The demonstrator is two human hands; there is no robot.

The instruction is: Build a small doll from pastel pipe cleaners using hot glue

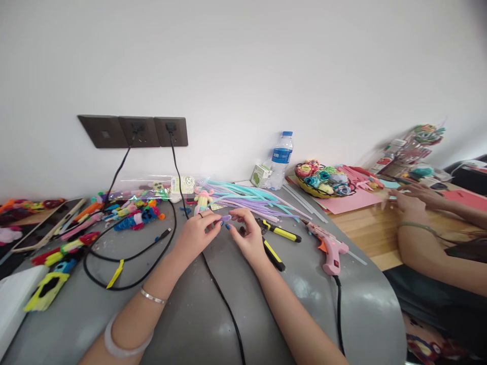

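Left hand and right hand pinch a small purple piece between fingertips, lying left-right above mid-desk. Pliers just right; bare desk nearer.

glue gun right of pliers — bottle behind | cable left

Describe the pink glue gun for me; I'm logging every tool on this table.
The pink glue gun looks like plastic, with an orange trigger and a small red switch on its grip. It lies on its side on the grey table, nozzle pointing up-left, to the right of the right hand. A black cord runs from its handle toward the near edge. Nothing holds it.
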